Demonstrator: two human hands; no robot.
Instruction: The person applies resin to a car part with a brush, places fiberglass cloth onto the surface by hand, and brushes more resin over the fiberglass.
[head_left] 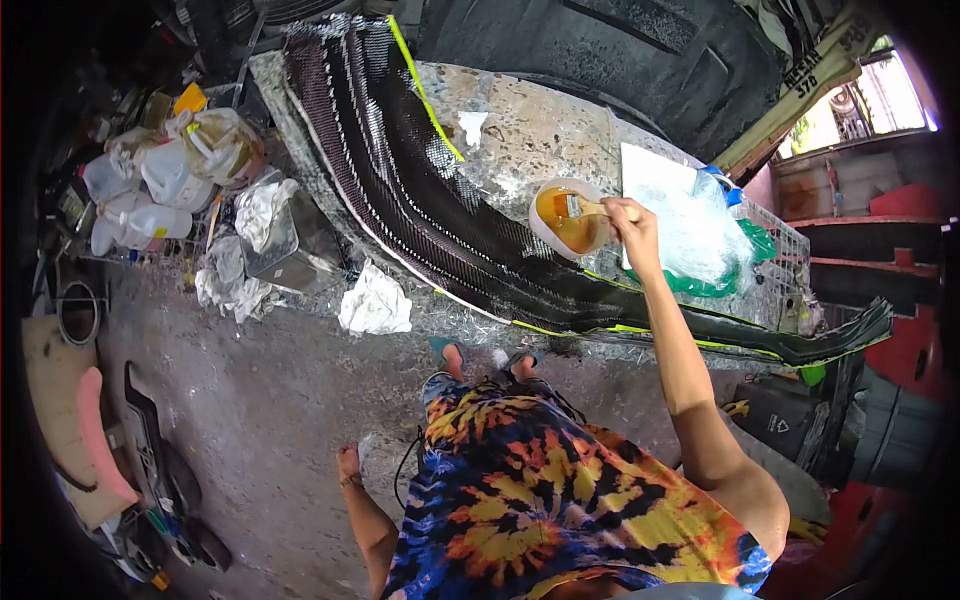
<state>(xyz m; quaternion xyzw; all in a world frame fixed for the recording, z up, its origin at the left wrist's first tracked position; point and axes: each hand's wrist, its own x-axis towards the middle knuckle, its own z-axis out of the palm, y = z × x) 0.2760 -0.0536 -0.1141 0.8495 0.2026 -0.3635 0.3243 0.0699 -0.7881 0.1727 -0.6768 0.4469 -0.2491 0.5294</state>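
Note:
My right hand point(630, 228) is closed round the handle of a paintbrush point(592, 208). Its bristle end is over a white bowl point(541, 232) of amber liquid, at the bowl's right side. Close below and left of the bowl runs a long, curved, black woven-fibre sheet point(400, 185), glossy in places, with yellow-green tape point(420, 88) along parts of its edges. My left hand point(348, 460) hangs low at my side, away from the table. It is small in view, and how its fingers lie cannot be made out.
A worktable point(540, 120) carries the sheet. Clear plastic film point(690, 220) lies at its right. Several jugs point(178, 172) crowd the left, near a metal container point(290, 240) and crumpled white cloth point(375, 300). A large dark panel point(600, 60) stands behind. Black parts point(150, 440) lie on the floor.

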